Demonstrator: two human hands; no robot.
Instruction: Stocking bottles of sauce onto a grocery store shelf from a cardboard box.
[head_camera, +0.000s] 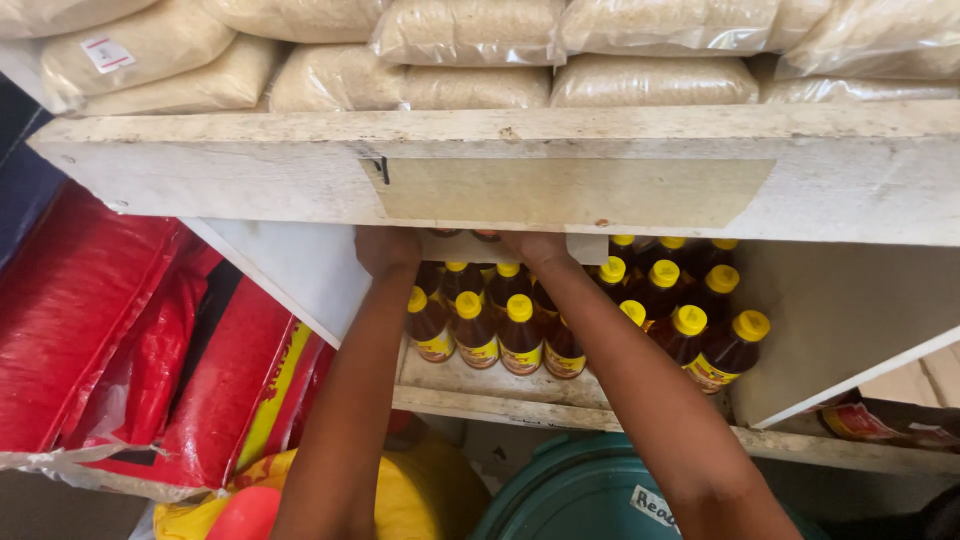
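Our left hand (385, 250) and right hand (535, 246) reach deep under the white wooden shelf board (560, 170), which hides our fingers, so we cannot tell their grip. Below them stand dark brown bottles with yellow caps (500, 320), packed in rows. Clear bags of pale grain (470, 30) lie above; red plastic sacks (90, 310) lean leftward. Both forearms stretch forward, nearly parallel.

Small shop — shelved oil bottles (520, 335), bagged grain (470, 60), red sacks (70, 300) — stock everywhere
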